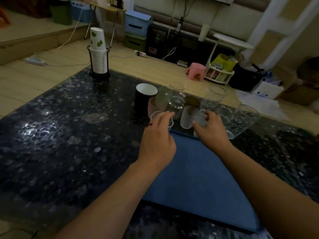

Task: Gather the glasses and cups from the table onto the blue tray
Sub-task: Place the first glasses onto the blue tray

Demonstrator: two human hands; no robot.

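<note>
Both hands reach to the cluster of glasses [214,99] at twelve o'clock of the blue tray [198,171]. The left hand [158,135] pinches a white cup [170,122]; the right hand [211,129] grips a frosted cup [187,119]. Next, probably: lift both back onto the tray.

So the tray [198,178] sits on the table [60,135], nearest the person. Right behind its far edge there's a cluster of glasses [214,99] and cups [187,117], with a mug [145,97] at the cluster's left end. A holder of stacked paper cups [98,56] stands way back at the table's far left corner.
</note>
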